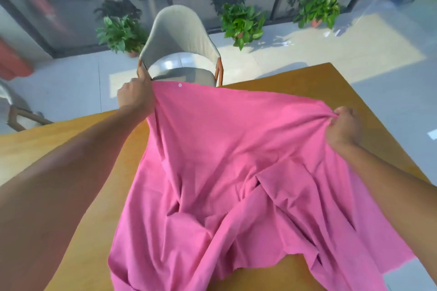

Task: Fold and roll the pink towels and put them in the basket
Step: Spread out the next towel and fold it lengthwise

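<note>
A: How do you reckon the pink towel (227, 172) will handle?

B: Soft and light, I'd judge. It sags between the two grips and lies in loose creases on the wooden table (71, 149), so it has no stiffness of its own. It looks thin, and likely to bunch unless it is kept taut.

A: Where should one take hold?

B: At the corners of the far edge, which is about where it is held. The left hand (134, 99) has its fingers curled round a gathered bunch near the far left corner, lifted above the table edge. The right hand (343, 127) pinches a puckered fold at the right side, lower and nearer.

A: And the arms?

B: Both are stretched forward, the left reaching farther, toward the grey chair (179, 40). The towel's near part rests crumpled on the table, one edge hanging over at the right. No basket is in view.
</note>
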### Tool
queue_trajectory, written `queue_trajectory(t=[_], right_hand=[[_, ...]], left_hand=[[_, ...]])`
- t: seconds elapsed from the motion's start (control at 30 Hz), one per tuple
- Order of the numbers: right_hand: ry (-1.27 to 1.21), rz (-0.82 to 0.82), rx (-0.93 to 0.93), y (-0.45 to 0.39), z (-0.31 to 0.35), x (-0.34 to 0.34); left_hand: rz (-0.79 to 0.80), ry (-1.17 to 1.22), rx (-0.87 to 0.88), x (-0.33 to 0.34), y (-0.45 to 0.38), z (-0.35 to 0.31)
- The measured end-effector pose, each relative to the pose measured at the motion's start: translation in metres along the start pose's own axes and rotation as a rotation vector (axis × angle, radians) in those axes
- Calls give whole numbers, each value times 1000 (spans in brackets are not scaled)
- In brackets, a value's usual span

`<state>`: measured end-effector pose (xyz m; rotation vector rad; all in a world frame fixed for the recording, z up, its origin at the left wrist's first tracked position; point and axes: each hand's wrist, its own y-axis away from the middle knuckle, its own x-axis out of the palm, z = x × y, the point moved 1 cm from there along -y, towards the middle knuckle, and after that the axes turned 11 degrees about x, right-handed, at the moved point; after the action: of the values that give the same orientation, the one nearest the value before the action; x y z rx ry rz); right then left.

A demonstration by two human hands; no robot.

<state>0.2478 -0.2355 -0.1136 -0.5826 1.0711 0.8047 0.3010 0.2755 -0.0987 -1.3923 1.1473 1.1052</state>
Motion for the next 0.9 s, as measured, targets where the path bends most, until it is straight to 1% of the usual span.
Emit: queue_trajectory(t=[0.1, 0.17, 0.23, 0.27, 0.33, 0.43, 0.57, 0.67, 0.77, 0.83, 0.9], right_hand=[[-75, -50, -124, -14, 51, -26], [-140, -32, -215, -17, 86, -34], [-157, 73, -282, -9, 113, -32], [-139, 154, -312, -2, 122, -27], [-77, 302, -381, 17, 127, -11], [53, 398, -414, 51, 110, 17], [251, 482, -335, 91, 70, 49], [348, 502, -251, 111, 43, 63], [366, 524, -140, 122, 16, 72], [365, 568, -78, 130, -2, 77], [384, 625, -75, 149, -9, 87]], left_hand=[[-80, -34, -88, -38, -10, 27], [-145, 1, -164, -56, -14, 41], [-171, 67, -183, -65, -14, 48], [-142, 85, -181, -64, -12, 52], [-11, 48, -159, -51, -4, 59], [147, -2, -103, -19, 28, 57], [321, 90, -14, 28, 82, 35], [501, 157, 53, 61, 126, 13], [666, 229, 41, 87, 166, -4], [760, 240, 27, 102, 192, -7], [795, 221, 11, 111, 217, -3]])
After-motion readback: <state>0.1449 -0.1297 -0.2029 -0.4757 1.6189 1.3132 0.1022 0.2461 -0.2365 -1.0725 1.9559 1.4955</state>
